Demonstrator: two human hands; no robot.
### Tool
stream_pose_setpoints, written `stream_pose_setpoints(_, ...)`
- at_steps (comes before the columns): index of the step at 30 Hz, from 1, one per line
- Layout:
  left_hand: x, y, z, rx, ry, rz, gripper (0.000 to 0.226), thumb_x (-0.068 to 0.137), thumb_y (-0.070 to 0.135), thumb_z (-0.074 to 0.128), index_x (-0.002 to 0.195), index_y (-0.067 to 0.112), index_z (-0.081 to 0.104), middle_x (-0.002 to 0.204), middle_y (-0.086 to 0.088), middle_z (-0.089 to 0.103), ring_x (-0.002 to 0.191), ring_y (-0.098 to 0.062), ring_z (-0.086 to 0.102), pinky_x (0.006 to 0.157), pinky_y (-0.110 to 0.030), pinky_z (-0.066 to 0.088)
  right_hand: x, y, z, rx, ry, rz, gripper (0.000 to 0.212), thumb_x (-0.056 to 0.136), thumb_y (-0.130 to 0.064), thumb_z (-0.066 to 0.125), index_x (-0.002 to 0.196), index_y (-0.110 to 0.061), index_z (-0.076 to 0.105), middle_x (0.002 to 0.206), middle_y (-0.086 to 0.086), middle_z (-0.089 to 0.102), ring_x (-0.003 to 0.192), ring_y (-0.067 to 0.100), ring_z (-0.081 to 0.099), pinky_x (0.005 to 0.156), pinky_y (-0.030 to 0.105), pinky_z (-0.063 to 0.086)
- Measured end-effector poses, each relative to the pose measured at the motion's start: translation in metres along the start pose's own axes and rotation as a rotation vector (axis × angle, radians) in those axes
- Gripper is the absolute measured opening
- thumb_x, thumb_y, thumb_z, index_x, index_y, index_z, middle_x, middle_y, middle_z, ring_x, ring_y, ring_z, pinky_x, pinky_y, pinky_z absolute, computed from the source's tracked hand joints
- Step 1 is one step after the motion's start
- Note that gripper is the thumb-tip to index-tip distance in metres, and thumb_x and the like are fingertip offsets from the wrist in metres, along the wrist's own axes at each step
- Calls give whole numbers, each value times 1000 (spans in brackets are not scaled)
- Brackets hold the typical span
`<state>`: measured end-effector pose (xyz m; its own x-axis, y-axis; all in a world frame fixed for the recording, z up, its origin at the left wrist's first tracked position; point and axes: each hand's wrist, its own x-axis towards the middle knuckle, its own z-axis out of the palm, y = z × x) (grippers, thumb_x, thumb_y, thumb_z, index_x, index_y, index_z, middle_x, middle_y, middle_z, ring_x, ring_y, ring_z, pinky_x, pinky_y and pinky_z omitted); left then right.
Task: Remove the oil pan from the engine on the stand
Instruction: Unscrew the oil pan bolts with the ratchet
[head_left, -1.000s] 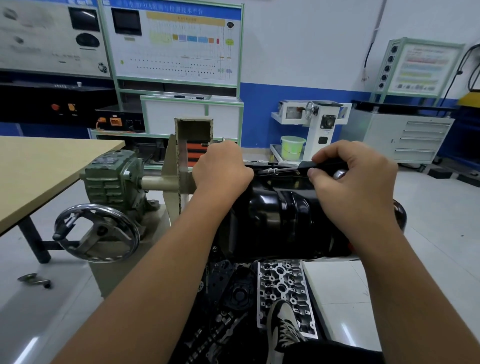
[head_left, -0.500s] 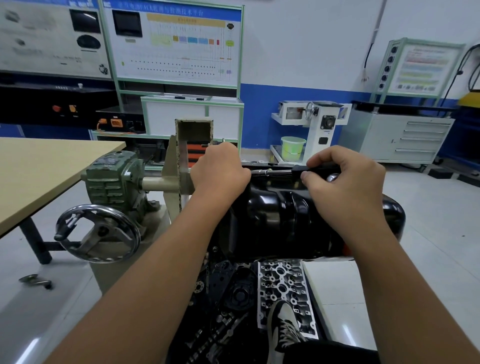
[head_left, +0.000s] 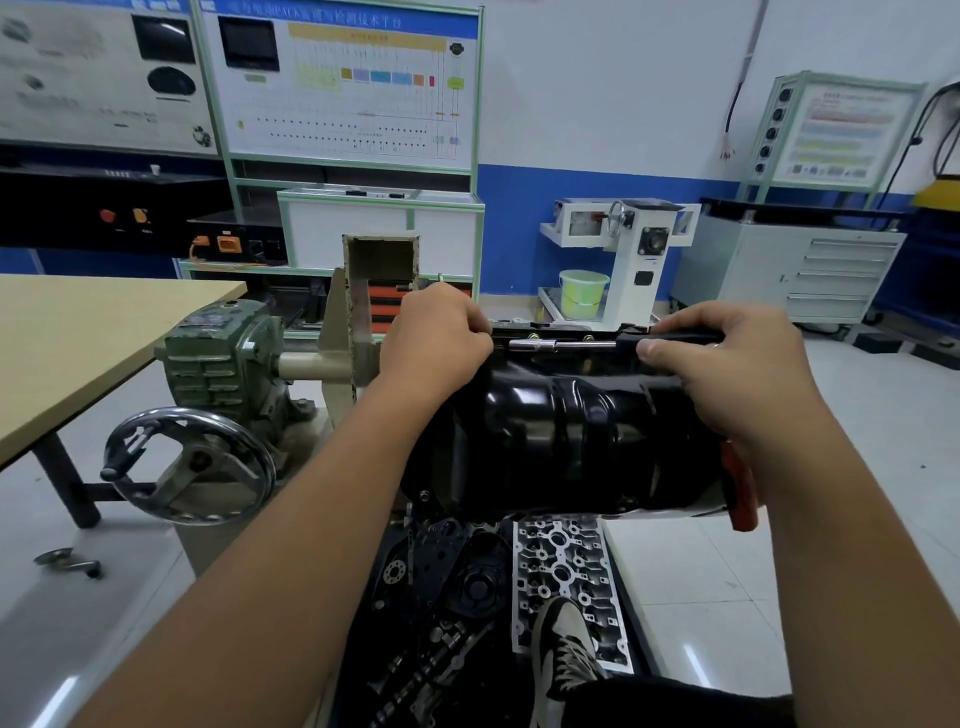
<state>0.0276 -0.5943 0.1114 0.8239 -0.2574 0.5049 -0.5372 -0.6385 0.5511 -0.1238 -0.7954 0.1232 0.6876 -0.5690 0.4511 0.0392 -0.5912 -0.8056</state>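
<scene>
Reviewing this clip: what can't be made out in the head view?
- Tool tip and the bolt it meets: behind the left hand.
- Tool handle end: wrapped by the right hand.
- Oil pan far flange: hidden by pan and hands.
- Wall panel text: blurred.

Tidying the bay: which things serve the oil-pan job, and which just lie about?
In use: glossy black oil pan; black-handled ratchet wrench; left hand; right hand.
Lying about: lime-green plastic bucket; aluminium cylinder head; wooden table.

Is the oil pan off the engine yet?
Still on. The black oil pan sits against the engine while both hands, left and right, work a ratchet at its far edge.
</scene>
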Motion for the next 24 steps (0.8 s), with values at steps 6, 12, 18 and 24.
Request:
stream_pose_setpoints(6,6,-16,-11,-83,-73,47,18,89,13,74,98,24,83,84,16,68,82,1,61,73,-9,43,0,2,0,107,-20,45,24,61,-38,84,83,-34,80,79,1,77,72,24,72,69,41,61)
stream_pose_setpoints(12,2,-22,-7,-81,-29,81,13,86,14,75,95,18,84,76,24,63,78,9,58,67,5,38,0,1,2,89,6,53,23,62,-38,85,84,-36,79,81,-1,76,73,21,71,72,38,61)
stream_pose_setpoints(18,3,-10,1,83,37,36,20,84,28,77,72,12,80,71,1,70,82,-15,65,78,-25,47,-5,-8,20,24,80,-23,11,74,-28,87,74,-30,76,77,-13,73,81,8,69,79,30,59)
stream_pose_setpoints(24,5,6,5,270,79,-20,20,84,27,73,77,12,62,74,-4,52,61,-16,48,53,-27,36,-7,-9,27,55,103,-46,14,75,-26,87,73,-31,74,74,-12,73,71,-1,68,68,17,57)
